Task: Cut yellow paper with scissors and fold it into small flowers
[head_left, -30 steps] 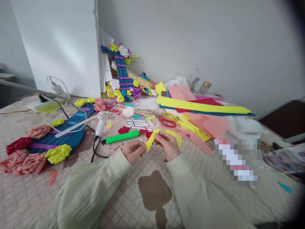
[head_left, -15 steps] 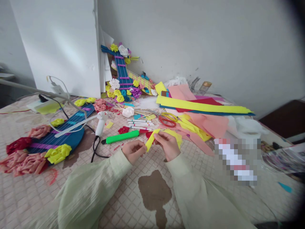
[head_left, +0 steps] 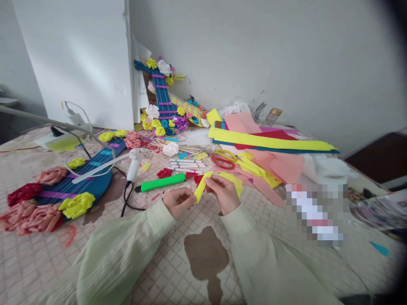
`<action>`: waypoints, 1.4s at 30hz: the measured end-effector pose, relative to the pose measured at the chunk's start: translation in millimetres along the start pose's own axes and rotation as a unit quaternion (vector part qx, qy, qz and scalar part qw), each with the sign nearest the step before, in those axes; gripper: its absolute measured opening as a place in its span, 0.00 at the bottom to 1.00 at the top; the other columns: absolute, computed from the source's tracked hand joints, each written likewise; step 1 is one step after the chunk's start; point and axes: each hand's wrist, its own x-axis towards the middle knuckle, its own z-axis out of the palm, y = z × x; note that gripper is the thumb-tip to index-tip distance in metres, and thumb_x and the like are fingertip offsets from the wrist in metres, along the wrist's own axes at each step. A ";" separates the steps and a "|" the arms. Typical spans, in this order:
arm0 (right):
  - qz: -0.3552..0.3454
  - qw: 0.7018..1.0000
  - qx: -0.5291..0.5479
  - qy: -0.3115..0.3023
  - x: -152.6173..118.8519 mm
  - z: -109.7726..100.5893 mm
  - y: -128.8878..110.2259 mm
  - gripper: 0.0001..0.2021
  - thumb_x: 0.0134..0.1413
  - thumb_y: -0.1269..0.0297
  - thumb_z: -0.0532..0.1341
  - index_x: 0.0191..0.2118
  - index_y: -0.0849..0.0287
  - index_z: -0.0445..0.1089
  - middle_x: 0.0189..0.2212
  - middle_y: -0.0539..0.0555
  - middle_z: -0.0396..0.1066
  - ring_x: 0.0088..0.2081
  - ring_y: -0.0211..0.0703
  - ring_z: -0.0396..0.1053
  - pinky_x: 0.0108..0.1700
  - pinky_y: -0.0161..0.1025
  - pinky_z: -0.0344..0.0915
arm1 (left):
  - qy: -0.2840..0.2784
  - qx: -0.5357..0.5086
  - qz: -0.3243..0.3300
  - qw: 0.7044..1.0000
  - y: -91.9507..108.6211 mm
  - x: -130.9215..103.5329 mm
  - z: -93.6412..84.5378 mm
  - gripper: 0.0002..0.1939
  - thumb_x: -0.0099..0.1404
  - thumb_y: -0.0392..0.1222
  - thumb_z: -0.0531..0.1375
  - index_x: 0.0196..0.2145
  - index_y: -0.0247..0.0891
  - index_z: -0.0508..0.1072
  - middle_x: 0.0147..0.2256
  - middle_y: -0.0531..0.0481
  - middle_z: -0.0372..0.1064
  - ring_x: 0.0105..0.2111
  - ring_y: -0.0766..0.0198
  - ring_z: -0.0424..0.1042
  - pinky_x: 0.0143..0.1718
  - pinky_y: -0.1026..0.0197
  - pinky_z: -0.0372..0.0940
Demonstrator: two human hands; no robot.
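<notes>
Two bare hands: the left hand (head_left: 179, 203) and right hand (head_left: 224, 195) were pinched closed, thumbs against fingertips, on a narrow yellow paper strip (head_left: 202, 187).
Strip: suspended between both grips, apparently folded lengthwise; judged early-stage, with no petal shape formed.
Flowers: ruffled yellow, pink and dark-red paper flowers (head_left: 77, 205) stood complete left of the grip, on a flat blue guitar-shaped board (head_left: 101, 186).
Stock: a long, flat yellow paper sheet (head_left: 273, 140) lay beyond and right of the grip, evidently unused.
Glue gun: white plastic glue gun (head_left: 134, 167), left of the grip, unheld.
Undetermined: number of folds.
</notes>
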 end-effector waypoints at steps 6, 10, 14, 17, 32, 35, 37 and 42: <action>0.003 1.000 0.003 0.001 1.0 0.1 -0.7 0.10 0.31 0.64 0.65 0.24 0.64 0.70 0.17 0.48 0.65 0.20 0.31 0.59 0.25 0.32 0.58 | -0.001 0.002 -0.009 1.000 -0.1 -0.6 0.0 0.09 0.47 0.43 0.57 0.19 0.33 0.64 0.15 0.56 0.60 0.16 0.74 0.57 0.18 0.69 0.53; 0.006 1.000 0.006 0.000 0.7 0.0 -1.0 0.10 0.31 0.64 0.65 0.24 0.64 0.70 0.17 0.48 0.65 0.20 0.31 0.60 0.24 0.32 0.58 | -0.003 0.002 -0.008 1.000 -2.1 -0.1 0.7 0.10 0.47 0.43 0.57 0.19 0.33 0.64 0.14 0.56 0.59 0.15 0.74 0.57 0.18 0.70 0.53; 0.010 1.000 0.008 -0.002 0.5 0.5 -0.9 0.09 0.31 0.65 0.65 0.24 0.63 0.70 0.17 0.47 0.65 0.20 0.30 0.60 0.25 0.32 0.58 | -0.002 0.012 -0.001 1.000 -2.3 0.7 0.3 0.10 0.47 0.43 0.57 0.18 0.33 0.64 0.14 0.56 0.59 0.15 0.75 0.57 0.17 0.70 0.53; 0.010 1.000 0.007 -0.007 0.7 0.5 0.1 0.09 0.32 0.64 0.65 0.24 0.63 0.70 0.17 0.47 0.65 0.20 0.30 0.60 0.25 0.32 0.58 | 0.014 -0.003 0.006 1.000 -2.1 0.5 -2.1 0.10 0.50 0.44 0.57 0.24 0.33 0.65 0.17 0.54 0.61 0.17 0.73 0.60 0.15 0.71 0.54; 0.008 0.998 -0.043 -0.043 -9.0 6.3 2.7 0.09 0.34 0.63 0.64 0.26 0.63 0.70 0.18 0.48 0.67 0.20 0.31 0.61 0.25 0.31 0.59 | 0.016 0.019 0.123 0.992 -14.1 0.7 2.2 0.21 0.55 0.43 0.55 0.47 0.35 0.63 0.44 0.41 0.62 0.34 0.64 0.67 0.29 0.65 0.65; 0.005 0.998 -0.048 -0.039 -8.3 5.4 2.4 0.09 0.34 0.63 0.64 0.25 0.63 0.70 0.17 0.47 0.66 0.19 0.30 0.60 0.24 0.31 0.59 | 0.008 0.042 0.143 0.989 -15.6 0.6 1.2 0.21 0.56 0.42 0.54 0.48 0.36 0.62 0.43 0.42 0.63 0.35 0.63 0.67 0.30 0.64 0.66; 0.002 0.998 -0.048 -0.039 -7.7 4.7 2.9 0.09 0.34 0.63 0.64 0.25 0.63 0.69 0.17 0.47 0.66 0.19 0.30 0.60 0.24 0.31 0.58 | 0.007 0.053 0.152 0.987 -14.6 0.9 0.3 0.21 0.56 0.42 0.53 0.49 0.36 0.63 0.41 0.42 0.64 0.34 0.63 0.67 0.30 0.64 0.66; -0.007 0.997 -0.061 -0.049 -7.6 5.4 4.2 0.09 0.36 0.63 0.63 0.26 0.63 0.70 0.18 0.48 0.66 0.20 0.31 0.60 0.25 0.31 0.59 | 0.039 0.093 0.169 0.981 -8.9 2.9 -2.2 0.19 0.55 0.40 0.54 0.44 0.34 0.68 0.33 0.44 0.67 0.30 0.66 0.66 0.28 0.66 0.65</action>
